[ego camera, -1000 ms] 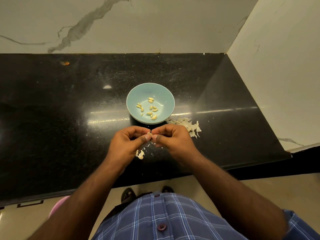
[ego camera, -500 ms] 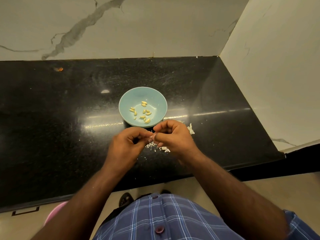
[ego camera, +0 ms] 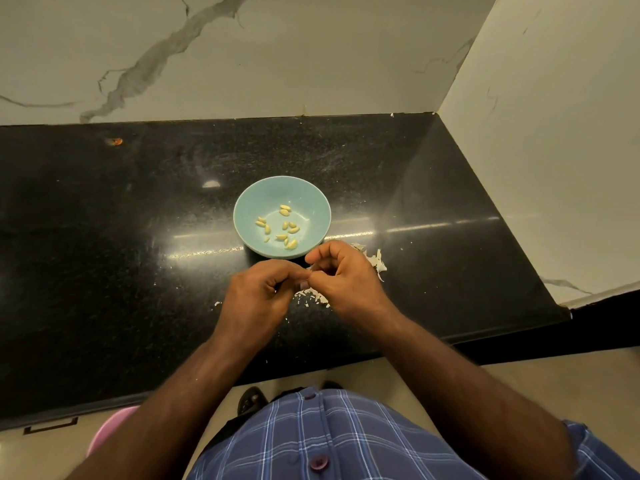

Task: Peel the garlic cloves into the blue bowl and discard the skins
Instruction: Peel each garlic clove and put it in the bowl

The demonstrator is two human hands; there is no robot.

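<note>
Both hands meet fingertip to fingertip just in front of the blue bowl (ego camera: 250, 206). The left hand (ego camera: 258, 299) has its fingers curled in, thumb and forefinger pinched toward the right hand (ego camera: 346, 278), whose fingers curl likewise; what they pinch between them is too small and hidden to name for certain. Under the hands, scraps of garlic skin (ego camera: 313, 295) lie scattered on the black countertop (ego camera: 104, 237), and one larger heap of skins (ego camera: 376, 263) sits just right of the right hand. The one bowl holds about eleven peeled garlic cloves (ego camera: 284, 225), loosely spread across its bottom. A small orange speck (ego camera: 117, 141) lies far left, near the marble wall.
</note>
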